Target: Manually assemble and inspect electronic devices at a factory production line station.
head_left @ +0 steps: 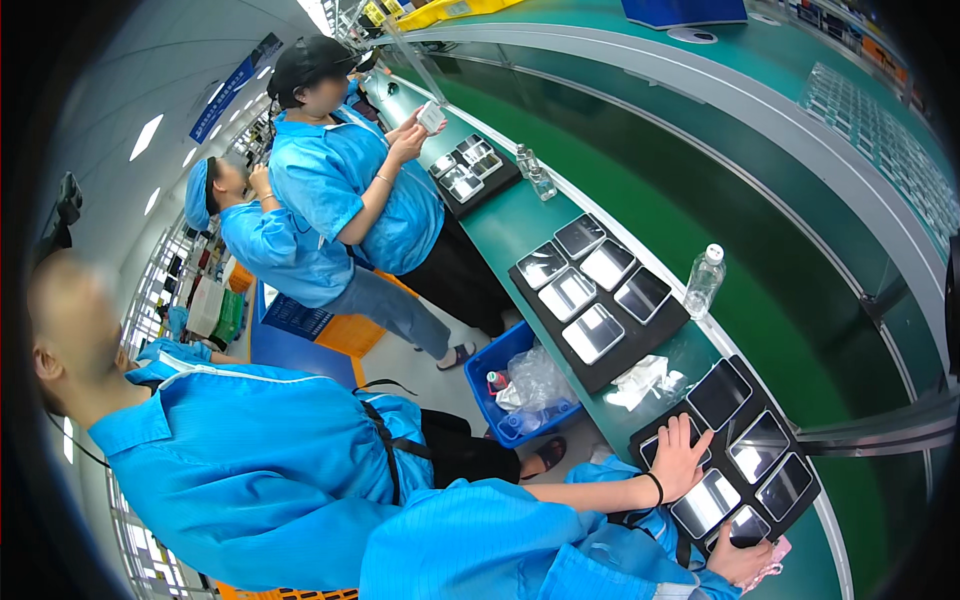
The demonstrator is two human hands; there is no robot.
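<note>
A black tray on the bench in front of me holds several smartphones with dark, glossy screens. My left hand, with a black band on its wrist, lies over one smartphone, fingers spread and partly covering it. At the near end of the tray, my right hand is beside another smartphone. A crumpled pink patterned cloth shows at its fingers, which seem closed on it. Part of this hand's grip is hidden.
White crumpled wipes lie between my tray and a second phone tray. A clear bottle stands at the bench's far edge. Below is a blue bin with plastic waste. Co-workers in blue stand along the left; one holds a white box.
</note>
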